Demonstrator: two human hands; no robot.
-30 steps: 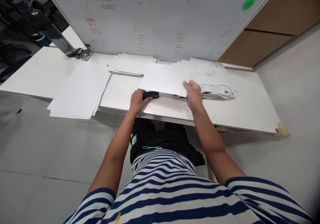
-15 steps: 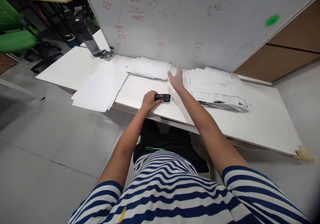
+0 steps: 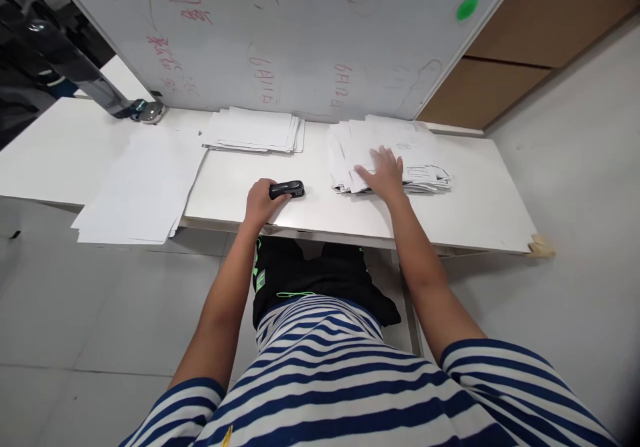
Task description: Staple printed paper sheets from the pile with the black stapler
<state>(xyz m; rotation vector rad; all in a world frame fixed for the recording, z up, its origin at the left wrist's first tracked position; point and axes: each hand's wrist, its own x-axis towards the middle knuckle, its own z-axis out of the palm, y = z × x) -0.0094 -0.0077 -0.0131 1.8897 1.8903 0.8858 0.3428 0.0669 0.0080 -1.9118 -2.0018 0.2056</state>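
A black stapler (image 3: 287, 189) rests on the white table, and my left hand (image 3: 261, 202) is closed round its near end. My right hand (image 3: 384, 172) lies with fingers spread on the front part of a thick, uneven stack of printed papers (image 3: 425, 150). To the left of that stack, against the whiteboard, is a smaller pile of white papers (image 3: 250, 129). Farther left, a fanned pile of blank sheets (image 3: 143, 184) hangs over the table's front edge.
A whiteboard (image 3: 300, 40) with red writing and a green round magnet (image 3: 467, 8) stands along the table's back. At the left are a dark clear bottle (image 3: 83, 67) and a small round object (image 3: 151, 112). A wall (image 3: 585, 147) bounds the right side.
My right hand has moved right, from beside the smaller paper pile onto the thick stack. My left hand keeps hold of the stapler. The camera view has turned to the right.
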